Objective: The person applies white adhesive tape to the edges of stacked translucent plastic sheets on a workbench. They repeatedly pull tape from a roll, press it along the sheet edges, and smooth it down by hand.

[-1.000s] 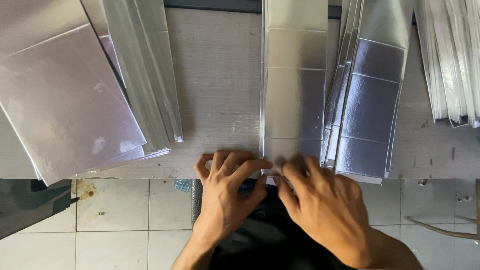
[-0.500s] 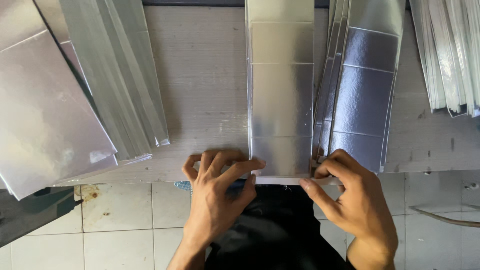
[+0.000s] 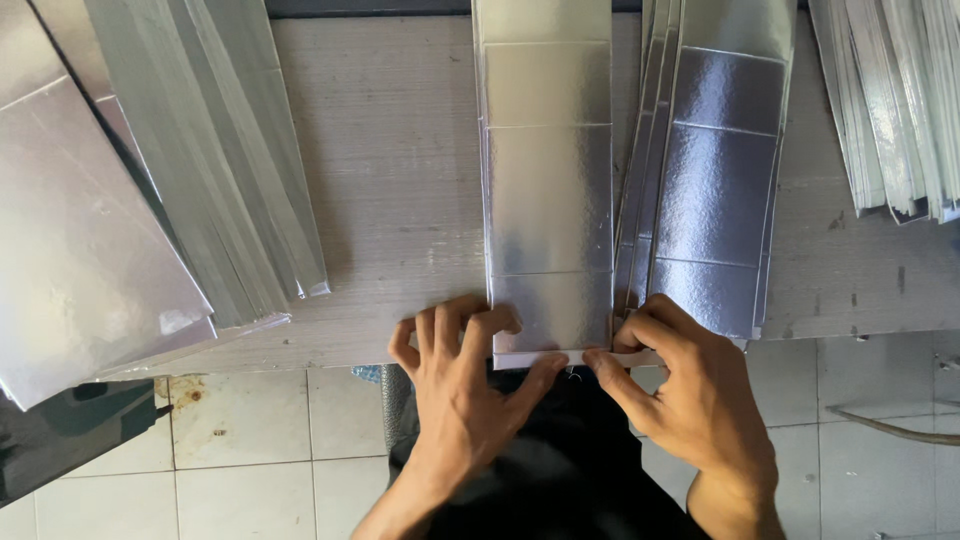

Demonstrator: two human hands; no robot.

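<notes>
In the head view, I am pressing my left hand (image 3: 462, 372) and right hand (image 3: 690, 385) on the near end of a long silver foil-faced card strip (image 3: 548, 190) that is lying flat on the table (image 3: 400, 160), fingers pinching its white bottom edge at the table's rim. It is looking light, thin, stiff yet creasable and slick, so I am judging the scored near corners the safest hold, between the stack of silver sheets (image 3: 715, 190) just beside it and fanned piles (image 3: 210, 150) to the left.

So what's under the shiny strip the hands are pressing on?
The silver strip lies flat on the pale wooden table. Its near end pokes past the table edge, over dark cloth. The left hand and right hand pinch that end. Anything beneath the strip is covered.
</notes>
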